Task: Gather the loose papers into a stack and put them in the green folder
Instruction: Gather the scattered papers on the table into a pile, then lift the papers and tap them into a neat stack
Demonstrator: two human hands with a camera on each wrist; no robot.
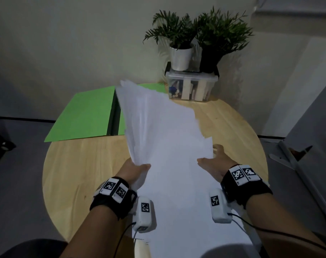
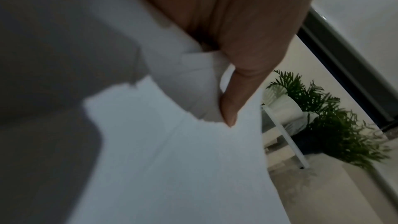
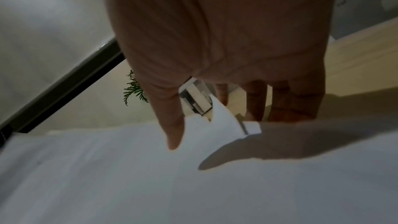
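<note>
A loose, uneven stack of white papers (image 1: 164,138) is lifted above the round wooden table (image 1: 74,174), its far end tilted up. My left hand (image 1: 138,170) grips the stack's left edge; in the left wrist view the thumb (image 2: 239,94) presses on the sheets (image 2: 172,168) and the fingers are hidden under them. My right hand (image 1: 212,162) is at the stack's right edge, thumb (image 3: 172,125) above the paper (image 3: 150,176) and straight fingers (image 3: 256,101) behind it. The green folder (image 1: 83,114) lies open at the table's far left, partly hidden by the papers.
A clear plastic box (image 1: 191,86) stands at the table's far edge, with a white-potted plant (image 1: 179,41) and a dark-potted plant (image 1: 216,41) on its lid. Grey furniture (image 1: 307,146) stands off the table's right side. A wall is behind the table.
</note>
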